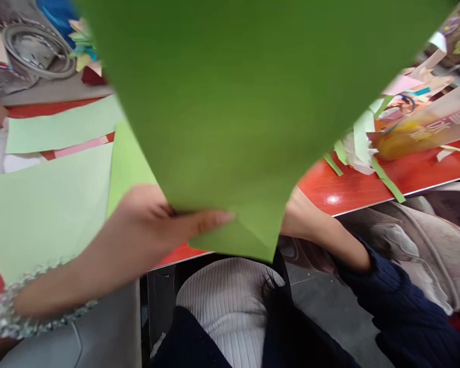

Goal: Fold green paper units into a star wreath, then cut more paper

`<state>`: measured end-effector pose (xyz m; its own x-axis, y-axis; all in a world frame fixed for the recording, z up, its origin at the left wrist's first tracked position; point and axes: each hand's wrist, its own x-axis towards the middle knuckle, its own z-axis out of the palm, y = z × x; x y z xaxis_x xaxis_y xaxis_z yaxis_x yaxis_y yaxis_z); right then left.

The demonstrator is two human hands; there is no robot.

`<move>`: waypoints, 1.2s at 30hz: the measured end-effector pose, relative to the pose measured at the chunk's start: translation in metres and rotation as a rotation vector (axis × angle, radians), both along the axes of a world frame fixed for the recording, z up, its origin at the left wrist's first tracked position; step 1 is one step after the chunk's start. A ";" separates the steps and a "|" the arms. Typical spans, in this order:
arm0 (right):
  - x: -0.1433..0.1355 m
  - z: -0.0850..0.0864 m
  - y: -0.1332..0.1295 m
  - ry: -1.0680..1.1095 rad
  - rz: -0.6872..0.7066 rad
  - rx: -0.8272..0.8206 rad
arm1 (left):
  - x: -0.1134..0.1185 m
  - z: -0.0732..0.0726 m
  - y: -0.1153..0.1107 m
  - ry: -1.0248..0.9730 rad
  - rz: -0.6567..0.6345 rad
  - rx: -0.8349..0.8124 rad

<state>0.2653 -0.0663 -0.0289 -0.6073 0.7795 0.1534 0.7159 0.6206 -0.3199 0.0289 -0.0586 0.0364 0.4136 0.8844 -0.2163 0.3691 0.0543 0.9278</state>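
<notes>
A large sheet of green paper (253, 112) is raised close to the camera and blocks much of the view. Its lower end bends into a narrower flap over the table's front edge. My left hand (157, 220) grips the sheet at its lower left, thumb on the near face and the other fingers behind. At the sheet's lower right edge is my right hand (301, 212), its fingers hidden behind the paper. A pale green sheet (53, 204) and a brighter green sheet (128, 168) lie beside my left hand.
On the red table (325, 191), paper scraps (364, 138) and a clear printed plastic bag (440, 122) lie at right. Another pale green strip (61, 125) is at left. A coiled cable (38, 48) and folded paper pieces (84, 51) sit behind.
</notes>
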 end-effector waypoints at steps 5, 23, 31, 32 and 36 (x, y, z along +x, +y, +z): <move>0.012 0.002 0.008 -0.079 -0.020 0.006 | -0.016 -0.019 0.030 -0.198 0.207 -0.200; -0.029 0.019 0.020 0.789 -0.298 -0.894 | -0.013 -0.031 0.038 -0.310 0.335 0.008; -0.014 0.007 0.005 0.619 -0.308 -0.601 | -0.029 -0.030 0.068 -0.111 0.325 0.166; -0.014 0.007 0.003 0.601 -0.312 -0.576 | -0.028 -0.030 0.069 -0.015 0.305 0.207; -0.016 0.009 -0.004 0.539 -0.324 -0.523 | -0.019 -0.024 0.062 0.316 0.012 0.653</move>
<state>0.2492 -0.0701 -0.0199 -0.2863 0.9554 -0.0721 0.4988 0.0844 -0.8626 0.0103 0.0035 0.0121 0.4079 0.8781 0.2501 0.6277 -0.4687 0.6216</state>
